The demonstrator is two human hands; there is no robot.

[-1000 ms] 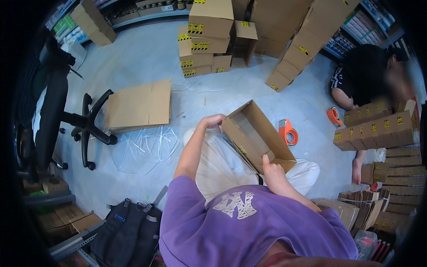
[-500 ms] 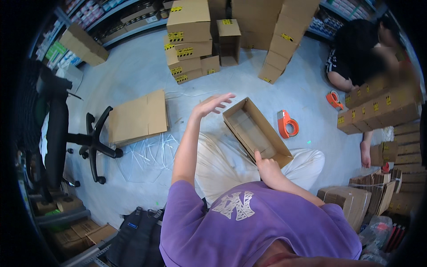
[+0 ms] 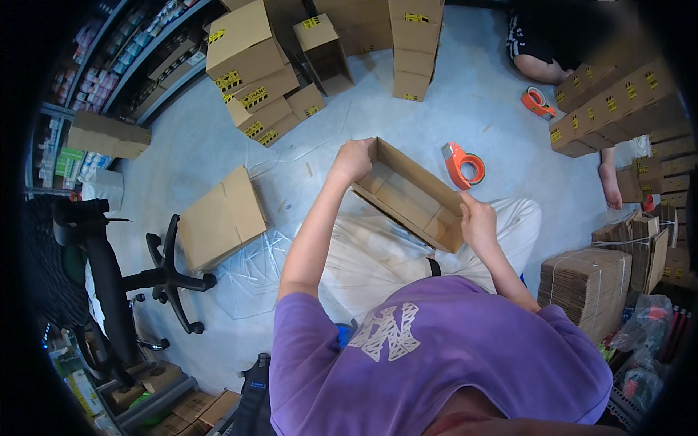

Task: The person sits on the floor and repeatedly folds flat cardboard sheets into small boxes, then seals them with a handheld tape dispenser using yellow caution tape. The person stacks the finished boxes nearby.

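An open cardboard box (image 3: 418, 190), long and narrow, lies slanted over my crossed legs with its hollow side facing up. My left hand (image 3: 354, 160) grips its far left corner, fingers curled over the edge. At the opposite end my right hand (image 3: 478, 218) is closed on the right rim, the thumb on top. Just beyond the box an orange tape dispenser (image 3: 463, 166) lies on the floor. To the left rests a stack of flat cardboard sheets (image 3: 224, 218), with clear plastic film and strapping (image 3: 254, 272) beside it.
Stacked cartons (image 3: 251, 73) stand at the far left, with a tall carton column (image 3: 416, 51) further right. Another person (image 3: 552, 43) sits at the far right by a carton row (image 3: 614, 105) and a second tape dispenser (image 3: 537, 103). A black chair (image 3: 167, 276) stands left; bundled cardboard (image 3: 585, 291) is right.
My left hand has come down from the air onto the box's far left corner. My right hand has shifted from the near inside edge to the right rim. The view has turned.
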